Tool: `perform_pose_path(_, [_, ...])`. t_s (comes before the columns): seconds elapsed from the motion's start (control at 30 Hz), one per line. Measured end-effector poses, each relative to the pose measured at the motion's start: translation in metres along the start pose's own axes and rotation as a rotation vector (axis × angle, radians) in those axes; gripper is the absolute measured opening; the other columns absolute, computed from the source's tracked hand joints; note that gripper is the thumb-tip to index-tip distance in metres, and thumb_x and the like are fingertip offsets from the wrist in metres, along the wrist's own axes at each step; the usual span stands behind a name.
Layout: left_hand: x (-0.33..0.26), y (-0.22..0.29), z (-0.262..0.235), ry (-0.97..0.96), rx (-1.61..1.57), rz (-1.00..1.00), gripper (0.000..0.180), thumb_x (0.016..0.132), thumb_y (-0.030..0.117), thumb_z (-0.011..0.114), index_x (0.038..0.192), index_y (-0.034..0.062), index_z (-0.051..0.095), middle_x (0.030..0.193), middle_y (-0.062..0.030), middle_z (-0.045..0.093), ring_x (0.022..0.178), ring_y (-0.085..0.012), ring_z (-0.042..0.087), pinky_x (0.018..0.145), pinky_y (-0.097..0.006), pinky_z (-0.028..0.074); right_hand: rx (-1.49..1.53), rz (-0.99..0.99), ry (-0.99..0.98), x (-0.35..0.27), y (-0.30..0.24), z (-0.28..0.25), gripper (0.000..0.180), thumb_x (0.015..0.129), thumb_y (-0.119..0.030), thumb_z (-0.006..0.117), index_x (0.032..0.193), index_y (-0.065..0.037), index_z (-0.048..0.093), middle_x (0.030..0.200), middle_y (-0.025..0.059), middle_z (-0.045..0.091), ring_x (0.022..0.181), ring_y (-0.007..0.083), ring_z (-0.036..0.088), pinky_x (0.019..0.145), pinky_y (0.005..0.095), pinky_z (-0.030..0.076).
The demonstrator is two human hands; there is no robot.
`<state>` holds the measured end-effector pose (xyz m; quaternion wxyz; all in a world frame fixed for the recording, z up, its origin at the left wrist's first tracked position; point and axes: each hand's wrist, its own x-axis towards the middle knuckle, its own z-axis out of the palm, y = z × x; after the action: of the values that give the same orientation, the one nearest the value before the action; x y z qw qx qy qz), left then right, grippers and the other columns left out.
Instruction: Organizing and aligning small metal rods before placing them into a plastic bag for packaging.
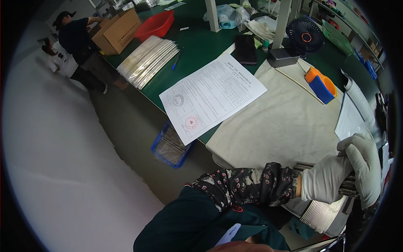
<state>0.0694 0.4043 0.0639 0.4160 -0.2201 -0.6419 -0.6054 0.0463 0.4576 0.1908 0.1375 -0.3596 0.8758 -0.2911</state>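
Note:
At the lower right, my left hand (325,178) in a white glove is wrapped round a bundle of thin grey metal rods (349,187). Some of the rods stick out on the wrist side of that hand. My right hand (366,170), gloved too, curves over the other end of the bundle, its fingers bent against the fingertips of the left. Part of its grip is hidden. Just below the hands lies a row of shiny silver rods (322,215), side by side. A cream cloth (268,126) covers the table beyond my left forearm.
A printed sheet (212,96) with stamps overlaps the cloth and the green table (195,42). Farther back are bagged silver rods (149,61), a red basin (155,26) and a carton (117,31). An orange-and-blue tape dispenser (322,87) and a fan (305,35) stand right. Two people are far left.

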Motion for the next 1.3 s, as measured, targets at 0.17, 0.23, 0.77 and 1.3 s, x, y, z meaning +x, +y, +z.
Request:
perform_pose_path(0.17, [0.005, 0.008, 0.005, -0.056, -0.090, -0.052, 0.028, 0.063, 0.011, 0.061, 0.086, 0.0006, 0.050, 0.075, -0.0140, 0.056, 0.069, -0.0308, 0.056, 0.060, -0.035, 0.046, -0.349, -0.169, 0.010, -0.009, -0.008, -0.006, 0.036, 0.083, -0.030, 0.053, 0.093, 0.005, 0.056, 0.082, 0.0139, 0.053, 0.076, 0.0235, 0.053, 0.071, 0.0326, 0.042])
perform_pose_path(0.23, [-0.002, 0.004, 0.000, -0.151, -0.039, -0.119, 0.022, 0.060, 0.011, 0.061, 0.079, 0.0027, 0.053, 0.075, -0.0122, 0.056, 0.069, -0.0291, 0.057, 0.060, -0.034, 0.047, -0.297, -0.265, 0.048, -0.006, -0.011, 0.003, 0.041, 0.082, -0.034, 0.055, 0.094, 0.005, 0.056, 0.082, 0.0144, 0.053, 0.076, 0.0247, 0.053, 0.071, 0.0330, 0.042])
perform_pose_path(0.77, [0.003, 0.001, -0.007, -0.095, 0.090, -0.090, 0.025, 0.060, 0.009, 0.059, 0.081, -0.0004, 0.051, 0.067, -0.0141, 0.056, 0.062, -0.0313, 0.056, 0.055, -0.038, 0.045, -0.194, -0.056, 0.084, 0.009, -0.001, 0.004, 0.027, 0.082, -0.016, 0.052, 0.092, 0.008, 0.060, 0.073, 0.0138, 0.057, 0.067, 0.0209, 0.057, 0.064, 0.0306, 0.045])
perform_pose_path(1.3, [0.002, -0.001, -0.005, -0.122, 0.027, -0.206, 0.042, 0.063, 0.003, 0.057, 0.102, 0.0003, 0.042, 0.075, -0.0140, 0.053, 0.069, -0.0333, 0.056, 0.060, -0.037, 0.046, -0.205, -0.466, 0.288, -0.001, 0.012, 0.001, 0.033, 0.088, -0.026, 0.051, 0.095, 0.006, 0.061, 0.077, 0.0100, 0.061, 0.072, 0.0177, 0.058, 0.070, 0.0297, 0.046])
